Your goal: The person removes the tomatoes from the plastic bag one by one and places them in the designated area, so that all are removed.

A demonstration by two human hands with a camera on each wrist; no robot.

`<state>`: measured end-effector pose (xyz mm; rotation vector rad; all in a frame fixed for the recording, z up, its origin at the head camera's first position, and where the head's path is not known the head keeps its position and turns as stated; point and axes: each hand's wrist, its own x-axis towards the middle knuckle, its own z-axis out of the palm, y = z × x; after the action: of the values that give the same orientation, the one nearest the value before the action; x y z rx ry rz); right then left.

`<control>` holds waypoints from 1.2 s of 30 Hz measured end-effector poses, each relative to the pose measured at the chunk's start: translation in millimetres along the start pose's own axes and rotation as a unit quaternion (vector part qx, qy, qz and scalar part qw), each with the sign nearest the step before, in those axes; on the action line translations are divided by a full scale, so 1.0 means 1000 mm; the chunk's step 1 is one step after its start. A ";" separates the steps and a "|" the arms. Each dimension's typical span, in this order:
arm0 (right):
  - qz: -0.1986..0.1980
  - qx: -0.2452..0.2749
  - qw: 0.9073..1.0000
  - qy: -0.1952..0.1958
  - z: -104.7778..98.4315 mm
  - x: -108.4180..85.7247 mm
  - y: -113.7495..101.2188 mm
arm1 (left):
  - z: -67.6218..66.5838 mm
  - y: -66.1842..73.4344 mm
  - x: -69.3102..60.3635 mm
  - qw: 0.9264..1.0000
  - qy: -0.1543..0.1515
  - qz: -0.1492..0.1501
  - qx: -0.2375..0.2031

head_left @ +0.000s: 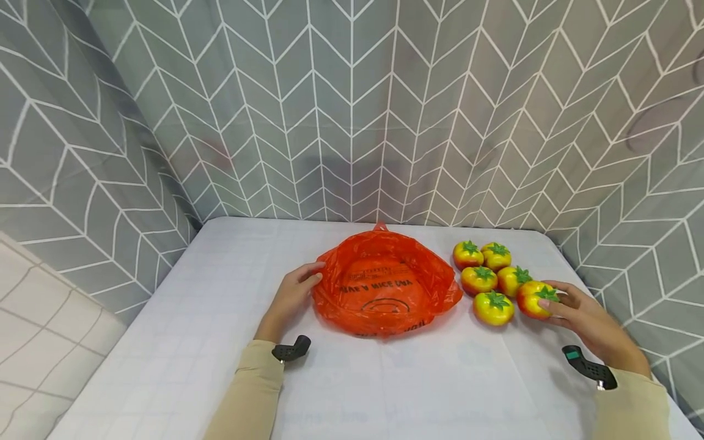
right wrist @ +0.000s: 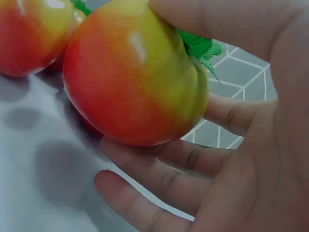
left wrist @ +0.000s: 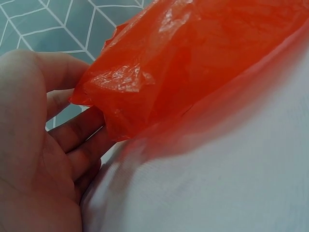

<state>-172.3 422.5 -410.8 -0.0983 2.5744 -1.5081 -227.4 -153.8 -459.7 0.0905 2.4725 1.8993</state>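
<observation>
A thin red plastic bag [head_left: 379, 287] with printed lettering lies on the white table, its mouth spread wide. At its left rim, my left hand [head_left: 291, 296] holds the edge between thumb and fingers; in the left wrist view the red film [left wrist: 120, 96] covers some fingertips. My right hand [head_left: 585, 315] grips a red-and-yellow tomato [head_left: 532, 299] with green leaves on top. In the right wrist view the thumb is over this tomato [right wrist: 130, 77] and the fingers are beneath it, with a shadow on the cloth below. Several similar tomatoes [head_left: 478, 280] sit close by, left of that hand.
The white table [head_left: 396, 385] carries the bag near its middle and the tomatoes at the right. Grey curtains [head_left: 352, 122] with white chevron lines hang behind and at both sides. Each wrist wears a black camera mount [head_left: 291, 348].
</observation>
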 end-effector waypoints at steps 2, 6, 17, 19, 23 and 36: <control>0.004 -0.009 1.000 0.000 0.000 -0.001 0.003 | 0.000 0.000 0.000 1.000 -0.004 -0.001 -0.003; 0.009 -0.024 1.000 -0.014 0.000 -0.002 0.004 | 0.001 0.002 -0.001 1.000 -0.001 -0.001 0.001; 0.040 -0.063 0.996 -0.054 -0.005 -0.003 0.000 | 0.002 0.005 0.001 1.000 0.015 -0.007 0.009; 0.045 -0.067 0.995 -0.055 -0.005 -0.004 0.001 | 0.002 0.005 0.001 1.000 0.013 -0.006 0.010; 0.047 -0.071 0.995 -0.055 -0.003 -0.005 0.001 | 0.002 0.005 0.003 1.000 0.010 -0.007 0.009; 0.067 -0.109 0.991 -0.050 0.001 -0.002 -0.006 | 0.002 -0.001 0.003 1.000 0.017 -0.018 0.013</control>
<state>-170.8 418.7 -406.1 -0.0264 2.5984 -1.1437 -230.3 -152.2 -461.4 0.0144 2.5025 1.8695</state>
